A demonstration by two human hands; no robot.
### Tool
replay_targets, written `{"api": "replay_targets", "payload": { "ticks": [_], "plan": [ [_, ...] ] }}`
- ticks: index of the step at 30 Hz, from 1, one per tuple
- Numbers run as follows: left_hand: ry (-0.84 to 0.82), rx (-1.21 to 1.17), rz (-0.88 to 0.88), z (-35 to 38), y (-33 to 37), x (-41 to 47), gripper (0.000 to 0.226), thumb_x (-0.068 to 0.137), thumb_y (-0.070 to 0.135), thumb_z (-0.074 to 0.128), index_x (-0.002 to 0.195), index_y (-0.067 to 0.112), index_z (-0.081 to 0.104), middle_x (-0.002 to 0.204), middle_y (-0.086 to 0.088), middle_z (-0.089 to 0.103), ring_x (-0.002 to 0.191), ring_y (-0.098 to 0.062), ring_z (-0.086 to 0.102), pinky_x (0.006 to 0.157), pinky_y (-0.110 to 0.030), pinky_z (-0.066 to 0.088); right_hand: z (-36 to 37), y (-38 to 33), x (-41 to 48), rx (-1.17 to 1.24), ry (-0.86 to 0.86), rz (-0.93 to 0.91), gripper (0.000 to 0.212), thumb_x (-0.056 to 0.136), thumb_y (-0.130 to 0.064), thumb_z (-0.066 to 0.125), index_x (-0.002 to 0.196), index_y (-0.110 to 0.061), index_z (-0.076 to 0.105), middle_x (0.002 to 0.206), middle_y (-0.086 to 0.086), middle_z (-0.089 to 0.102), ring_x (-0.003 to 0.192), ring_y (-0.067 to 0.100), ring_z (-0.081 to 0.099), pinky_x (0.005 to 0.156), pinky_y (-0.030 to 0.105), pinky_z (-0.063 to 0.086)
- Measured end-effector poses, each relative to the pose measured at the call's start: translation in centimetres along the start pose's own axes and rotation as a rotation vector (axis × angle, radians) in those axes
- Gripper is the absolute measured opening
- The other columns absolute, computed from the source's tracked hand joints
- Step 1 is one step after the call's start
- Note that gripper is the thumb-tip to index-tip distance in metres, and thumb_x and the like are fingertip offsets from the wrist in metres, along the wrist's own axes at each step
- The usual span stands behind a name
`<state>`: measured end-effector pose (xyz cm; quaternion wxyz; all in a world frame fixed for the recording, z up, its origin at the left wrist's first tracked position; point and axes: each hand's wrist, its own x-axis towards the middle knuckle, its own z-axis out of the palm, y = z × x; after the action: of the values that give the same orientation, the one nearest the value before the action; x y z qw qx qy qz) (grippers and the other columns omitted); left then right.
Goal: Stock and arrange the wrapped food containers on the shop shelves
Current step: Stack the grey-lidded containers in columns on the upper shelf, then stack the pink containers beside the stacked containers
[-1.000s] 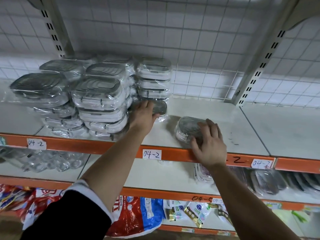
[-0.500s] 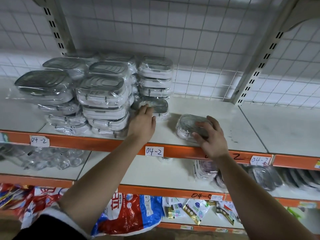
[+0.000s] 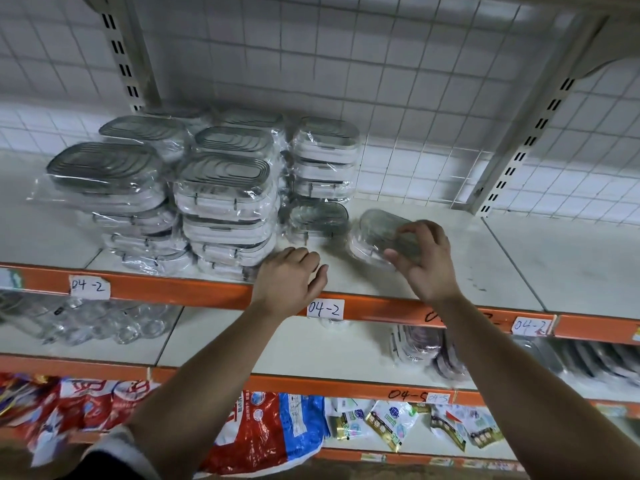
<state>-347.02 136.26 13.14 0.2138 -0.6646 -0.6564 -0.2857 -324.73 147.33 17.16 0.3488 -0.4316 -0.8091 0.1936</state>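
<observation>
Glossy, film-wrapped oval containers with ribbed grey lids are sitting in crinkly stacks (image 3: 221, 188) on the white shelf (image 3: 519, 265). My left hand (image 3: 289, 278) is hovering just beside them, fingers loosely curled, holding nothing. Past a lone container (image 3: 318, 220), my right hand (image 3: 426, 261) is pinching a tilted wrapped container (image 3: 377, 233), partly hiding it.
</observation>
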Motion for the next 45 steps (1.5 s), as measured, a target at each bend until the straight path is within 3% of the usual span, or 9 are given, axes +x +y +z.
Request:
{"api": "replay_targets", "payload": {
  "ticks": [7, 11, 15, 24, 30, 33, 36, 39, 45],
  "plan": [
    [0.023, 0.053, 0.014, -0.3, 0.2, 0.1, 0.025, 0.085, 0.03, 0.047, 0.072, 0.014, 0.062, 0.058, -0.003, 0.059, 0.053, -0.024, 0.058, 0.047, -0.028, 0.042, 5.2, -5.1, 5.6, 0.039, -0.052, -0.145, 0.042, 0.08, -0.04, 0.069, 0.109, -0.011, 0.055, 0.122, 0.009, 0.051, 0.119, 0.029, 0.042, 0.103, 0.042, 0.036],
    [0.036, 0.041, 0.021, -0.2, 0.0, -0.1, 0.022, 0.085, 0.029, 0.051, 0.072, 0.014, 0.061, 0.059, -0.003, 0.059, 0.054, -0.025, 0.058, 0.047, -0.028, 0.042, 7.8, -5.5, 8.5, -0.138, -0.171, -0.189, 0.04, 0.09, -0.039, 0.065, 0.12, -0.014, 0.057, 0.142, 0.01, 0.045, 0.136, 0.032, 0.035, 0.11, 0.041, 0.031],
    [0.016, 0.043, 0.025, -0.2, 0.0, -0.3, 0.022, 0.085, 0.029, 0.049, 0.071, 0.015, 0.06, 0.061, -0.003, 0.06, 0.054, -0.024, 0.059, 0.045, -0.027, 0.04, 8.9, -5.6, 8.0, -0.118, -0.111, -0.146, 0.037, 0.093, -0.034, 0.062, 0.124, -0.015, 0.059, 0.144, 0.012, 0.044, 0.135, 0.035, 0.037, 0.107, 0.04, 0.033],
    [-0.145, 0.013, 0.008, -1.1, 0.6, 0.2, 0.025, 0.091, 0.026, 0.047, 0.08, 0.011, 0.063, 0.075, -0.008, 0.061, 0.071, -0.028, 0.061, 0.052, -0.038, 0.052, 4.9, -3.5, 1.2, -0.142, -0.05, -0.122, 0.047, 0.094, -0.022, 0.061, 0.136, -0.005, 0.051, 0.144, 0.016, 0.045, 0.132, 0.036, 0.039, 0.108, 0.037, 0.031],
    [-0.172, -0.013, -0.079, -1.7, 1.8, -0.4, 0.032, 0.097, 0.031, 0.041, 0.097, 0.011, 0.066, 0.096, -0.008, 0.062, 0.094, -0.031, 0.058, 0.083, -0.045, 0.046, 1.0, -1.1, -4.8, -0.111, -0.015, -0.098, 0.034, 0.093, -0.015, 0.058, 0.126, -0.007, 0.058, 0.126, 0.011, 0.056, 0.117, 0.031, 0.052, 0.099, 0.037, 0.044],
    [-0.069, -0.069, -0.053, -2.1, 3.3, -3.0, 0.03, 0.096, 0.029, 0.042, 0.093, 0.01, 0.065, 0.092, -0.007, 0.06, 0.086, -0.029, 0.056, 0.077, -0.041, 0.045, 0.0, -0.5, -8.1, -0.083, 0.013, -0.119, 0.024, 0.09, -0.009, 0.06, 0.113, -0.003, 0.063, 0.108, 0.012, 0.062, 0.101, 0.032, 0.057, 0.087, 0.041, 0.048],
    [-0.039, -0.096, -0.023, -1.9, 4.9, -6.0, 0.025, 0.096, 0.023, 0.046, 0.091, 0.008, 0.064, 0.089, -0.009, 0.06, 0.081, -0.03, 0.056, 0.072, -0.04, 0.044, -0.2, 0.0, -10.7, -0.138, 0.096, -0.18, 0.015, 0.085, -0.007, 0.062, 0.099, -0.001, 0.066, 0.094, 0.013, 0.064, 0.091, 0.034, 0.055, 0.082, 0.036, 0.042],
    [-0.059, -0.126, -0.016, -1.2, 6.1, -9.2, 0.026, 0.095, 0.021, 0.045, 0.088, 0.006, 0.065, 0.088, -0.01, 0.061, 0.08, -0.03, 0.057, 0.07, -0.039, 0.043, 0.5, 0.8, -13.1, -0.081, 0.129, -0.162, 0.014, 0.085, -0.007, 0.06, 0.097, -0.002, 0.065, 0.095, 0.012, 0.064, 0.092, 0.031, 0.055, 0.08, 0.033, 0.041],
    [-0.215, -0.17, -0.105, 2.5, 6.9, -14.9, 0.025, 0.091, 0.02, 0.045, 0.089, 0.006, 0.066, 0.087, -0.009, 0.063, 0.078, -0.03, 0.059, 0.07, -0.038, 0.044, 4.8, 6.1, -17.6, -0.063, -0.056, -0.038, 0.017, 0.087, -0.003, 0.06, 0.103, -0.001, 0.065, 0.104, 0.012, 0.064, 0.101, 0.033, 0.056, 0.085, 0.035, 0.044]
  ]
}}
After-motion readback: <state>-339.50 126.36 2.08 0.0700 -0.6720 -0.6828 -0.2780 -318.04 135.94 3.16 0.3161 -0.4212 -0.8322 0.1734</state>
